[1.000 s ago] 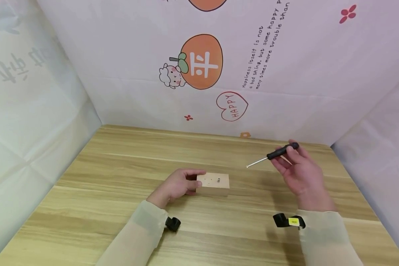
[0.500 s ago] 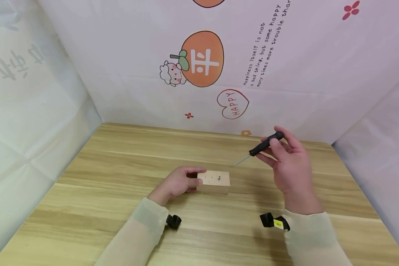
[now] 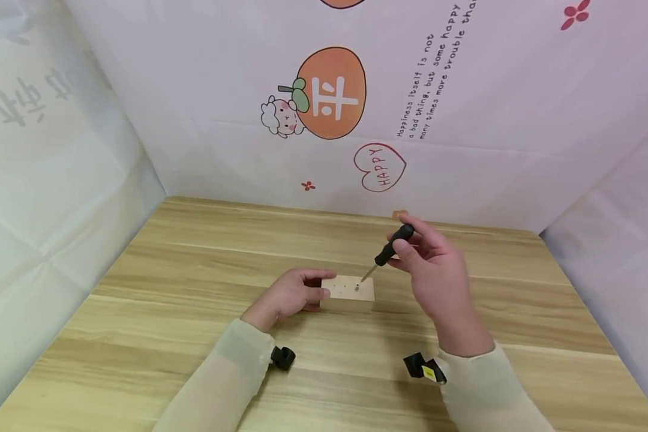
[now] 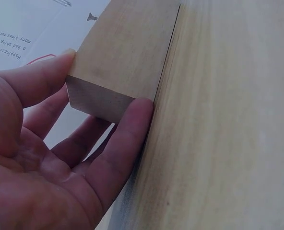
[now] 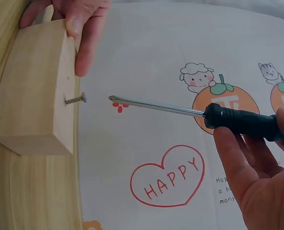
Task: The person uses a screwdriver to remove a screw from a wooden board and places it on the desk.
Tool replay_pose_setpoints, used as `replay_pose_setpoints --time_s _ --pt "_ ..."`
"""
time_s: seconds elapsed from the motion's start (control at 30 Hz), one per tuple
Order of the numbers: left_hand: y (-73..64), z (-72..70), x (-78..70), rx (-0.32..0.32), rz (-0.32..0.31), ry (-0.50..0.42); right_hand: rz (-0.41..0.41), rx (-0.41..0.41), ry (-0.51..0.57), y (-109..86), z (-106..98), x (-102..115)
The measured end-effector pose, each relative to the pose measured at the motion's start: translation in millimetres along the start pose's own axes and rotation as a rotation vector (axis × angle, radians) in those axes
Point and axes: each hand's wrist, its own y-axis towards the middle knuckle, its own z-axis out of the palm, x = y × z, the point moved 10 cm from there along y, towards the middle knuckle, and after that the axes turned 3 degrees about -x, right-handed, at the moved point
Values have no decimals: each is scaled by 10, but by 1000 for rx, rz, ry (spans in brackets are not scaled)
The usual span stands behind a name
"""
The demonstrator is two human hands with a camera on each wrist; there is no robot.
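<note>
A pale wooden block (image 3: 347, 305) lies on the table, with small holes in its top face. One screw (image 5: 76, 99) stands partly sunk in that face, its head and much of its thread showing. My left hand (image 3: 288, 297) grips the block's left end between thumb and fingers; the left wrist view shows the fingers around that end (image 4: 100, 98). In my right hand (image 3: 437, 279) is a black-handled screwdriver (image 5: 240, 120), pinched by thumb and fingers and tilted down toward the block. In the right wrist view its tip points at the screw head, a short gap apart.
The wood-grain table (image 3: 194, 360) runs back to a white printed cloth (image 3: 221, 120) that rises behind it. Further cloth walls close off the left side (image 3: 48, 180) and right side (image 3: 615, 210). Each wrist carries a black camera mount (image 3: 283, 358).
My right hand has moved left with the screwdriver, bringing its tip from well right of the block to close by the screw. The left hand and block have stayed in place.
</note>
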Motion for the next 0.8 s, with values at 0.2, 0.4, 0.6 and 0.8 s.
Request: replay_pose_setpoints --time_s 0.2,0.4,0.6,0.8 --pt "-7 10 -20 6 2 -5 -4 16 -55 -20 72 -42" --pt "-12 7 -17 9 4 -10 14 22 -94 -20 106 -81" --pt "-7 7 -10 11 1 -5 16 25 -139 -19 123 -92" --pt "2 2 4 9 -2 -11 11 34 -163 -35 152 -62"
